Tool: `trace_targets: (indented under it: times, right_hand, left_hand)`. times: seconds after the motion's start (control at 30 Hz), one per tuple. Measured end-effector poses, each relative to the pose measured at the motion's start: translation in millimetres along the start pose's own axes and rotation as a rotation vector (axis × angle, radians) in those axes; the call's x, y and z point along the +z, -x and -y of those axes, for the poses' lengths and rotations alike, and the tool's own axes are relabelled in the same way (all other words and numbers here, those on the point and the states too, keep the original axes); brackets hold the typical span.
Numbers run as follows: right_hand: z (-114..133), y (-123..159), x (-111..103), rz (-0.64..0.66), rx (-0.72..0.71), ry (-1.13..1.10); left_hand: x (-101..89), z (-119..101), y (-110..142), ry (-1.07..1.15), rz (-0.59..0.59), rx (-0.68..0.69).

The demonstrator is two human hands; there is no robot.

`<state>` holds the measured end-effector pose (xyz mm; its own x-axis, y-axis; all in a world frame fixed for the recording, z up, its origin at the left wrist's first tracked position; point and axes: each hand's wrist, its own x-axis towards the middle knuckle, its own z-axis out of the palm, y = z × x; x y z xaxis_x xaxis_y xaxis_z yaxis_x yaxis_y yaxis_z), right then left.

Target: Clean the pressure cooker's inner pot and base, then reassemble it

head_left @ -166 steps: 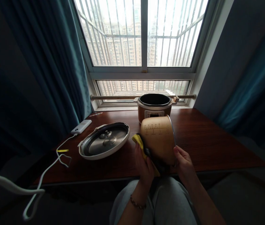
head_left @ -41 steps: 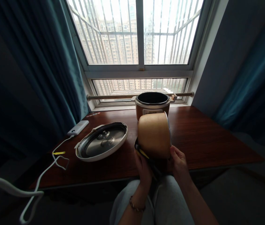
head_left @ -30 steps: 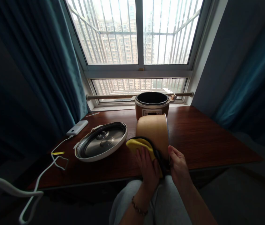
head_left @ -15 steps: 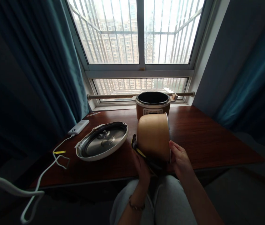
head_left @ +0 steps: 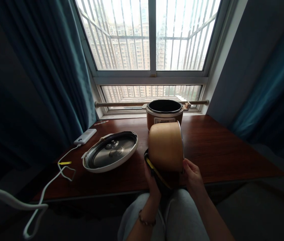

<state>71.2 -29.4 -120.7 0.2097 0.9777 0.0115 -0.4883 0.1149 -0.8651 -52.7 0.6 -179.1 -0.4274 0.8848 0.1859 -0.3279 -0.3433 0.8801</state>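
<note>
Have both hands busy above the near edge of the table (head_left: 214,147): pinch the rim of the golden pot (head_left: 165,147) at its 4 o'clock with the right hand (head_left: 192,175), and cup a black-and-yellow cloth (head_left: 154,170) in the left hand (head_left: 152,185) at the pot's 7 o'clock. Hold the pot tipped on its side, mouth towards 3 o'clock and base towards 9.

Compared with a second ago, have turned the left hand from lying over the cloth's broad yellow face to cradling it from beneath, with only a thin yellow band now in view. Compared with about five seconds ago, no longer see the measuring marks on the pot's wall, so have probably rolled it round, bringing a different stretch of wall to the cloth. Cannot tell the extent of contact along the shaded underside.

Find the brown cooker (head_left: 165,114) just behind the pot at 12 o'clock, uncovered and partly hidden by it, limiting room beyond. See the white-rimmed lid (head_left: 110,152) near the cloth at 9 o'clock, metal inner face up: the likeliest thing to bump with the left hand. Farther out at 9 o'clock, spot a white power bank (head_left: 85,136), with a pale cable (head_left: 11,196) trailing off the table towards 8 o'clock, well apart from both hands. Look beyond the cooker onto a barred window (head_left: 132,53) at 12 o'clock, with blue curtains (head_left: 64,67) at 10 and 2.
</note>
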Motion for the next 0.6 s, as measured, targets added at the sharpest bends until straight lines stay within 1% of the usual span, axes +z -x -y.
trace_targets:
  times: [0.07,0.1,0.13,0.17,0.2,0.27,0.33,0.37,0.43,0.5,0.53,0.6]
  right_hand:
    - [5,1,5,0.004,0.006,-0.035]
    - [8,2,7,0.004,0.015,-0.050]
    - [11,3,10,0.001,0.026,-0.063]
    - [15,4,13,-0.004,0.039,-0.076]
    - [19,4,15,-0.009,0.051,-0.088]
    - [25,4,19,-0.009,0.075,-0.108]
    - [29,3,22,-0.004,0.087,-0.118]
    - [31,2,24,-0.004,0.087,-0.119]
    - [32,0,26,-0.011,0.083,-0.119]
    - [34,-3,27,-0.021,0.084,-0.108]
    - [35,-4,28,-0.023,0.088,-0.099]
    - [38,-7,29,-0.018,0.094,-0.088]
  left_hand:
    - [0.9,-2,3,-0.076,-0.013,0.003]
    - [1.5,-3,5,-0.136,-0.017,0.024]
    - [2.0,-5,7,-0.208,-0.022,0.073]
    - [2.3,-7,9,-0.294,-0.029,0.155]
    - [2.6,-8,10,-0.394,-0.034,0.264]
    - [2.9,-9,14,-0.616,-0.016,0.516]
    - [4.0,-6,18,-0.833,0.055,0.754]
    - [5.0,-4,21,-0.926,0.111,0.852]
    - [7.8,0,25,-1.070,0.212,0.998]
    - [10.5,2,28,-1.150,0.264,1.072]
    - [11.3,2,27,-1.165,0.261,1.076]
    - [11.1,1,24,-1.149,0.219,1.019]
